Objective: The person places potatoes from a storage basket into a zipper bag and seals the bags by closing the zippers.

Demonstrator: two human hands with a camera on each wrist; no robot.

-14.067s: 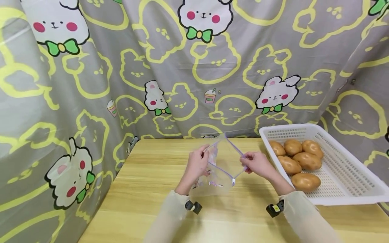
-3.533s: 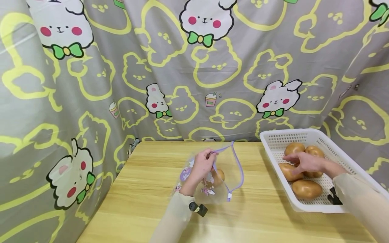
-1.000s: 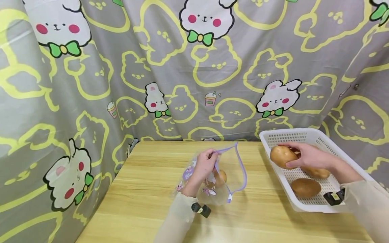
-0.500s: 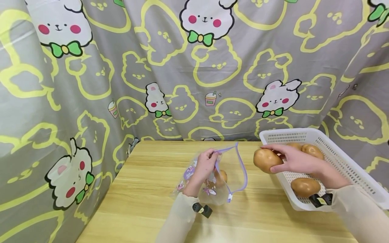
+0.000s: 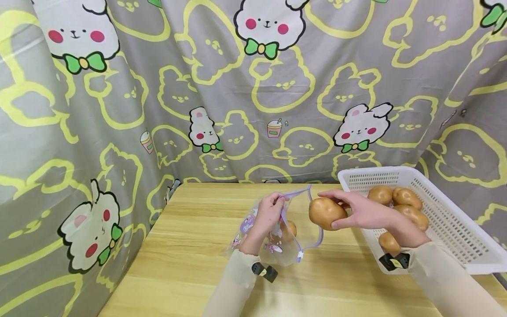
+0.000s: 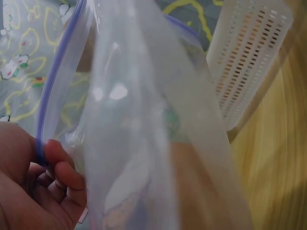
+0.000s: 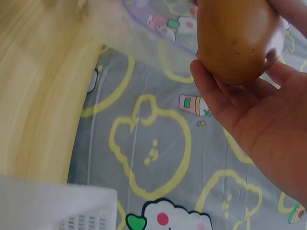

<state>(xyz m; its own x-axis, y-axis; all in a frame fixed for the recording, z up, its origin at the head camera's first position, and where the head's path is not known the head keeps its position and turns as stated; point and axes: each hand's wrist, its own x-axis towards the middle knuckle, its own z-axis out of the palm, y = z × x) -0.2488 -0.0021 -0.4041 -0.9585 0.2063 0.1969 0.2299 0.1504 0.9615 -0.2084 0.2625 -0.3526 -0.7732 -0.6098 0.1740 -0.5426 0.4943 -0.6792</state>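
My left hand [image 5: 269,215] pinches the purple-edged rim of a clear zip bag [image 5: 253,237] printed with pink and purple figures. Its mouth gapes toward the right, with a white slider [image 5: 300,254] at the lower corner. Through the film shows one potato [image 5: 291,230] lying inside. In the left wrist view, the thumb and fingers [image 6: 62,167] clasp the purple zip strip. My right hand [image 5: 360,210] grips another potato [image 5: 326,214] by its sides, held up at the bag's mouth and overlapping its right edge in the head view. The right wrist view shows fingers curled round this potato [image 7: 240,40].
A white perforated basket [image 5: 447,202] stands at the right of the wooden table [image 5: 190,229], holding several potatoes [image 5: 407,198]. The right forearm passes over its near left side. A patterned grey curtain [image 5: 237,88] hangs behind and along the left.
The right hand has lifted a potato from the basket and carried it left to the bag's mouth. Earlier both hands held the bag without a potato; the left hand still holds its rim.
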